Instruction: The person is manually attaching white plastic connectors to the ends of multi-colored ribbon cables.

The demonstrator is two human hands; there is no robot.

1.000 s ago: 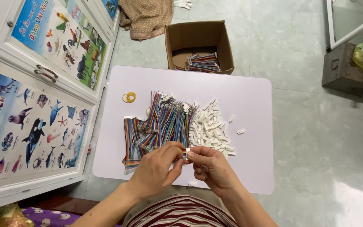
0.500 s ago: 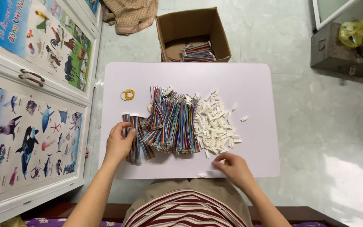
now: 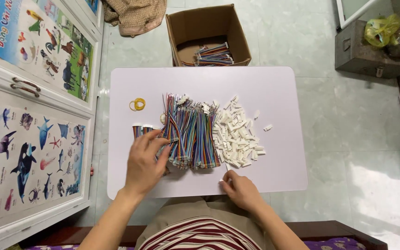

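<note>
A pile of rainbow ribbon cables (image 3: 193, 132) lies in the middle of a white table (image 3: 274, 92). Beside it on the right is a heap of small white plastic connectors (image 3: 234, 134). My left hand (image 3: 145, 164) rests flat on the left part of the cables, over a small separate cable bundle (image 3: 140, 130), fingers spread. My right hand (image 3: 238, 187) sits near the table's front edge, fingertips pinching at a small white connector just below the heap.
Yellow rubber bands (image 3: 138, 104) lie on the table's left. A cardboard box (image 3: 207, 34) with more cables stands behind the table. A cabinet with animal posters (image 3: 28, 115) is on the left; a grey metal case (image 3: 371, 55) at right.
My hands, together at the table's front edge one second ago, have parted: the left went onto the cables at left, the right moved up toward the connector heap.
</note>
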